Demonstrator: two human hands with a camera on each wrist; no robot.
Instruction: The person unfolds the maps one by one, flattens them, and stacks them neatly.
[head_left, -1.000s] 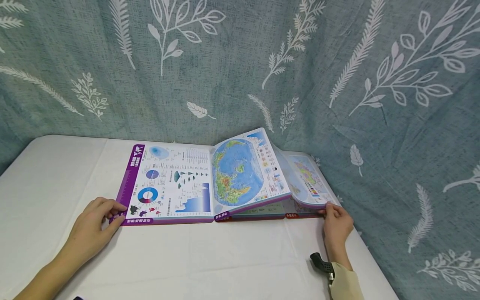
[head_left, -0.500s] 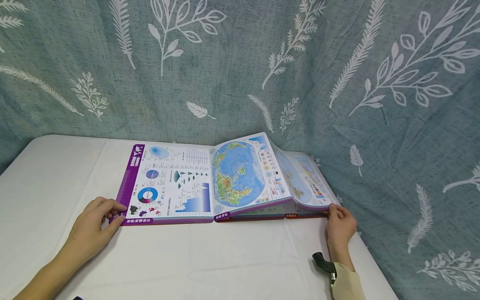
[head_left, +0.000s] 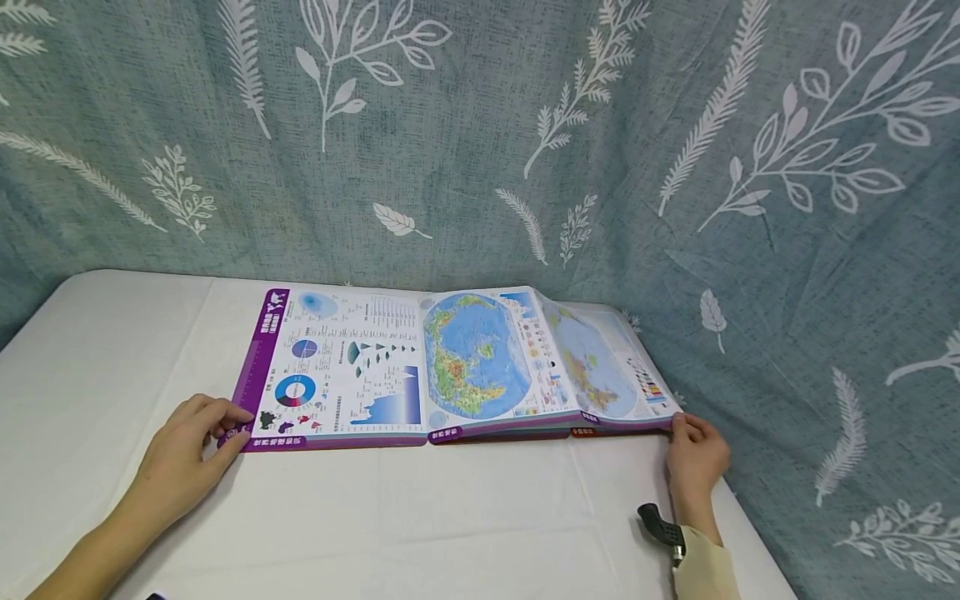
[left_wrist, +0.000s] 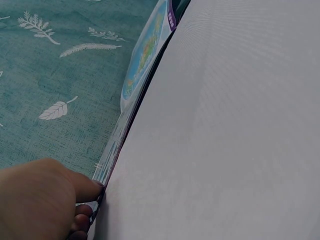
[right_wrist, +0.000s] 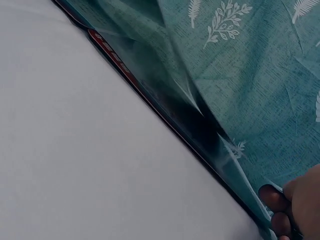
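A folding map (head_left: 480, 367) with purple borders lies spread across the white table. Its left panel (head_left: 375, 367) is flat, printed with charts and a blue ring diagram. The middle panel carries a world map and rises slightly toward a fold; the right panel (head_left: 600, 367) slopes down from there over a lower layer with a red label. At the near left corner my left hand (head_left: 180, 458) pinches the map's edge between thumb and fingers. My right hand (head_left: 697, 458) pinches the near right corner of the upper layer. In the right wrist view, a dark gap shows between the layers.
The white table (head_left: 420, 517) has its right edge running diagonally beside my right hand. A green-blue curtain with white leaf prints (head_left: 480, 150) hangs right behind the map. A black curved piece (head_left: 660, 527) sits at my right sleeve.
My right hand has drawn the upper layer's corner to the right and slightly nearer. The raised fold has sunk and the right panel shows more of its map. My left hand stays put.
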